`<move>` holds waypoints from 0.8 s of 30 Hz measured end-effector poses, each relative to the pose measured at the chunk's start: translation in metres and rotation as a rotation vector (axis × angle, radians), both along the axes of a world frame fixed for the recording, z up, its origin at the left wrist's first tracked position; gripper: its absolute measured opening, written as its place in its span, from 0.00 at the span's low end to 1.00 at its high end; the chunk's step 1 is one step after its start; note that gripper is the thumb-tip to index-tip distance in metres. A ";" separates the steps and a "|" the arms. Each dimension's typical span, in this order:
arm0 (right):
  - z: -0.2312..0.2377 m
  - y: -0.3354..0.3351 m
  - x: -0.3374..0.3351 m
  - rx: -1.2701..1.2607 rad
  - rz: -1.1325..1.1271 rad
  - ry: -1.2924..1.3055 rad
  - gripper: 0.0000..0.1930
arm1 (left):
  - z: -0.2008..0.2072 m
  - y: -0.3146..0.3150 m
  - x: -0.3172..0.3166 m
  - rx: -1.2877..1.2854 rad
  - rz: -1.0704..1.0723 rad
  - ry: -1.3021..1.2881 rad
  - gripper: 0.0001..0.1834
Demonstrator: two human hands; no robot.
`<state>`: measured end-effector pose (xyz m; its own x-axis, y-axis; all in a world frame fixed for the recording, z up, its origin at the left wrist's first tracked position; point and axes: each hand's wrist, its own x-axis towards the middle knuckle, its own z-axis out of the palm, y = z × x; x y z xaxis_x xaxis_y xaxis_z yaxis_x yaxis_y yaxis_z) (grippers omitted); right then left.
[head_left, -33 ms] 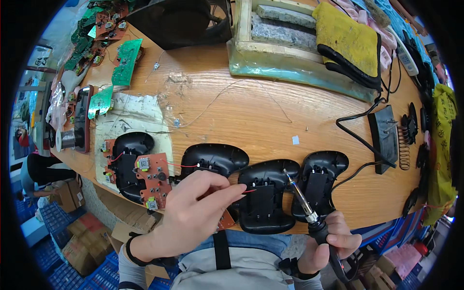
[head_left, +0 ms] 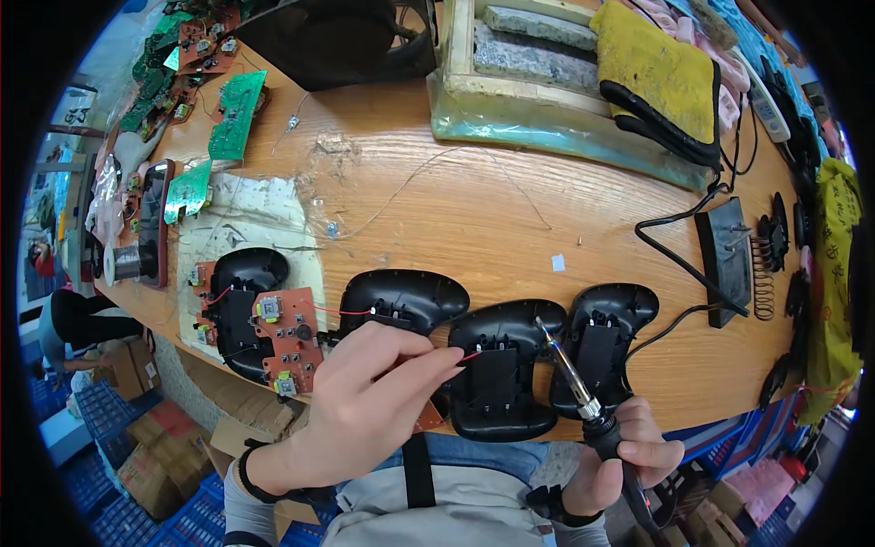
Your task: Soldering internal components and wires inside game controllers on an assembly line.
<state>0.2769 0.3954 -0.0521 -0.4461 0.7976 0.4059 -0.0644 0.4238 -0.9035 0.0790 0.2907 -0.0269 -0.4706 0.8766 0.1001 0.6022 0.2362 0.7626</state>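
Note:
My left hand (head_left: 369,392) pinches a thin red wire (head_left: 470,355) between thumb and forefinger. The wire's free end lies close to a metal contact on a black game controller shell (head_left: 497,374). My right hand (head_left: 629,453) grips a soldering iron (head_left: 583,398), its tip above the upper right of that same shell. Another black shell (head_left: 600,342) lies to the right, and one more (head_left: 406,294) lies behind my left hand. Orange circuit boards (head_left: 290,339) rest on a shell at the left; a red wire runs from them toward the shell behind my hand.
A soldering iron stand (head_left: 725,264) with a coiled spring is at the right, the iron's black cable looping near it. A yellow cloth (head_left: 658,77) drapes over a wooden-framed box (head_left: 456,91) at the back. Green circuit boards (head_left: 239,117) and a solder spool (head_left: 123,263) sit left.
The red wire's free end has tilted slightly upward toward the contact on the shell. Both hands and the soldering iron are almost where they were.

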 end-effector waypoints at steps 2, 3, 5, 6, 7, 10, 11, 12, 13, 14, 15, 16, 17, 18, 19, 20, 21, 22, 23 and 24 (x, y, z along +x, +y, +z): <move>0.000 0.002 0.000 -0.003 0.006 -0.011 0.19 | -0.002 -0.002 0.003 -0.008 -0.013 0.093 0.11; 0.000 0.003 -0.001 -0.002 0.012 -0.016 0.19 | -0.002 -0.002 0.004 -0.012 -0.013 0.088 0.11; -0.001 0.017 0.005 0.052 0.138 -0.005 0.16 | 0.000 -0.001 0.006 -0.007 -0.017 0.230 0.11; 0.000 0.022 0.007 0.110 0.264 0.011 0.16 | 0.001 -0.001 0.008 -0.010 -0.017 0.227 0.11; 0.000 0.022 0.006 0.105 0.265 0.009 0.16 | -0.001 -0.001 0.012 -0.044 0.002 0.232 0.10; 0.002 0.019 0.002 0.105 0.282 -0.038 0.15 | -0.002 0.003 0.016 -0.077 0.041 0.237 0.10; 0.003 0.016 0.000 0.094 0.241 -0.049 0.15 | -0.002 0.005 0.016 -0.071 0.060 0.238 0.09; 0.004 0.014 -0.002 0.084 0.199 -0.060 0.18 | -0.002 0.004 0.015 -0.071 0.061 0.235 0.09; 0.004 0.014 -0.001 0.085 0.200 -0.063 0.18 | -0.004 0.003 0.015 -0.075 0.038 0.231 0.09; 0.004 0.015 -0.001 0.095 0.208 -0.066 0.18 | -0.006 0.003 0.014 -0.078 0.015 0.226 0.08; 0.005 0.015 -0.001 0.106 0.215 -0.069 0.18 | -0.007 0.003 0.015 -0.075 0.014 0.223 0.08; 0.004 0.015 -0.002 0.101 0.219 -0.068 0.18 | -0.009 0.002 0.015 -0.081 -0.001 0.239 0.08; 0.003 0.015 -0.004 0.096 0.225 -0.081 0.17 | -0.010 0.002 0.015 -0.087 -0.018 0.254 0.08; 0.003 0.015 -0.004 0.091 0.231 -0.093 0.17 | -0.010 0.002 0.015 -0.093 -0.015 0.254 0.08; 0.004 0.014 -0.004 0.091 0.232 -0.096 0.17 | -0.010 0.002 0.014 -0.092 -0.015 0.265 0.07; 0.004 0.014 -0.002 0.090 0.251 -0.120 0.16 | -0.010 0.002 0.014 -0.093 -0.015 0.276 0.07; 0.005 0.015 -0.001 0.088 0.270 -0.144 0.16 | -0.010 0.002 0.014 -0.094 -0.014 0.274 0.07; 0.005 0.015 -0.001 0.087 0.271 -0.145 0.16 | -0.011 0.002 0.014 -0.090 -0.011 0.273 0.07; 0.005 0.016 -0.001 0.081 0.282 -0.158 0.15 | -0.011 0.002 0.014 -0.089 -0.008 0.273 0.07; 0.005 0.016 -0.002 0.073 0.295 -0.169 0.15 | -0.012 0.002 0.014 -0.093 -0.007 0.272 0.07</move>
<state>0.2752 0.4118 -0.0475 -0.7189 0.5958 0.3581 -0.0459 0.4733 -0.8797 0.0933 0.2928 -0.0388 -0.4311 0.8912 0.1412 0.7837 0.2922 0.5481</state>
